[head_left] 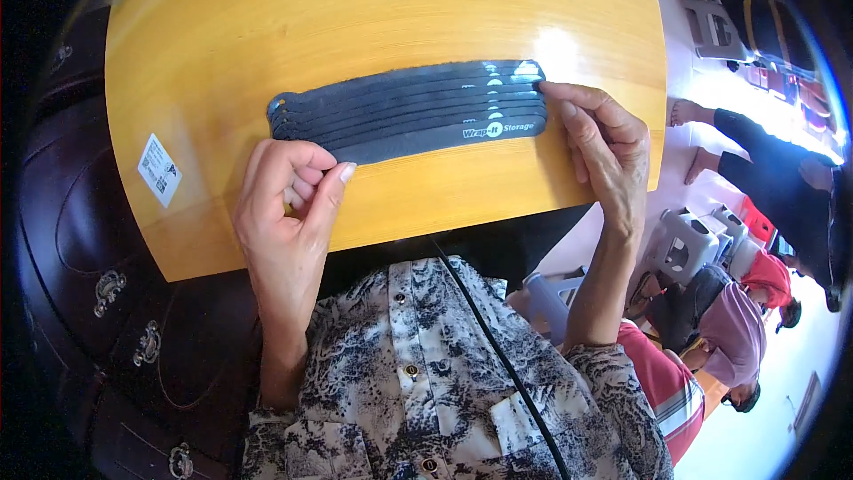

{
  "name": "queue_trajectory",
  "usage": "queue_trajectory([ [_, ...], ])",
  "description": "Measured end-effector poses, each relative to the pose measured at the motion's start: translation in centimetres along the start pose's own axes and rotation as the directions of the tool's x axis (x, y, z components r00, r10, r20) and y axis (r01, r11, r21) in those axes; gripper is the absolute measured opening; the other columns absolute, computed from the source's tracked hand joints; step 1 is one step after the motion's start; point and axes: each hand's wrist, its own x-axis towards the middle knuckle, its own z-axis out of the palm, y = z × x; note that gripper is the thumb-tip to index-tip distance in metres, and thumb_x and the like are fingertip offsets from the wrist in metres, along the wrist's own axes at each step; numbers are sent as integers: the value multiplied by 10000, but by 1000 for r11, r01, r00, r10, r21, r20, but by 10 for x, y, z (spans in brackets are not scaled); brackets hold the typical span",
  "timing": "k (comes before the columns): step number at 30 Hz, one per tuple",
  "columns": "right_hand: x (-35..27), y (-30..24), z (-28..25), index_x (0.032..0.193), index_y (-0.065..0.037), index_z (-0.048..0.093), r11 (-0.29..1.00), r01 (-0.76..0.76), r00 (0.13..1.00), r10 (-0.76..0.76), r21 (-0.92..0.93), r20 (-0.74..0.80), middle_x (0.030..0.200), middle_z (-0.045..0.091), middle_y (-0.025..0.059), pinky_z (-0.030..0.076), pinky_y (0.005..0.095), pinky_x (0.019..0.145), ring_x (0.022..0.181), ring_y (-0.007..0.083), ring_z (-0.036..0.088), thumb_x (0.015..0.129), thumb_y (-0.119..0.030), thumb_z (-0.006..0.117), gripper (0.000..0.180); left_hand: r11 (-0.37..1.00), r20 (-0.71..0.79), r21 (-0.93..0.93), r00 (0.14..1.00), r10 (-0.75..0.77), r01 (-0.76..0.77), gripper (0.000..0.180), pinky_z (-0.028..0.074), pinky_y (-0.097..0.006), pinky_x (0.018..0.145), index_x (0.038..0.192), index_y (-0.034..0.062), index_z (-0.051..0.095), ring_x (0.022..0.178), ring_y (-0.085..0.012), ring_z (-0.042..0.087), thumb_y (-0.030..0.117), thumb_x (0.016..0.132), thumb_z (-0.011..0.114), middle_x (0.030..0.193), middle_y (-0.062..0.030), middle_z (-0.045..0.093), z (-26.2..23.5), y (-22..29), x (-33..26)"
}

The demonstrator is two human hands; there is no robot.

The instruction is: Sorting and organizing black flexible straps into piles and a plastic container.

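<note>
Several black straps (400, 116) lie overlapped in a fanned stack across the table. Each has a rounded left end and pale printing near the right end. At the lower left edge of the stack, my left hand (289, 191) has thumb and index finger closed in a pinch on the nearest strap. My right hand (604, 142) is at the other end, its index fingertip touching the straps near the far right corner. The right thumb stays apart from that fingertip, and the other right fingers are loosely curled.
The straps rest on a yellow wooden table (426, 18) with a white label (160, 169) at its left. Dark carved furniture (107, 364) stands to the left. Several people and grey plastic stools (686, 244) are at the right. A black cord (498, 347) hangs over my patterned shirt.
</note>
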Motion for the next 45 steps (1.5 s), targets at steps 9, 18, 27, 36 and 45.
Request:
queue_trajectory([
  [9,-4,5,1,1059,-63,699,954,207,977,-211,-214,6,726,621,45,426,221,533,592,87,537,864,-79,616,212,999,2,23,1000,30,-30,175,375,-201,527,794,19,551,585,-59,435,-31,759,715,740,-12,475,-2,-6,0],
  [18,1,10,5,1012,-59,707,912,344,934,-356,-224,-13,738,629,54,454,239,576,655,103,573,857,-115,641,178,998,5,36,999,45,-45,177,359,-198,526,790,21,547,588,-60,425,-39,758,710,736,-8,465,-2,-3,1],
  [27,-2,3,5,996,-40,703,943,282,957,-290,-175,-21,791,657,81,484,254,634,713,133,608,865,-99,632,160,999,-14,42,1000,-27,27,174,356,-200,547,785,23,545,602,-62,417,-38,760,706,743,-4,460,-4,1,-3],
  [36,-2,6,3,1003,-25,687,935,314,949,-314,-168,26,813,661,95,504,263,668,735,167,630,853,-62,605,175,996,-8,84,1000,15,-14,169,365,-212,580,785,15,539,635,-80,437,-58,755,688,748,-14,458,-8,0,-7],
  [45,-3,2,3,992,-38,687,933,314,949,-315,-176,21,780,643,95,492,274,626,691,178,614,823,-36,598,191,996,5,94,1000,7,-7,167,346,-209,580,788,21,544,638,-79,425,-53,752,690,747,-11,452,-12,3,-9],
])
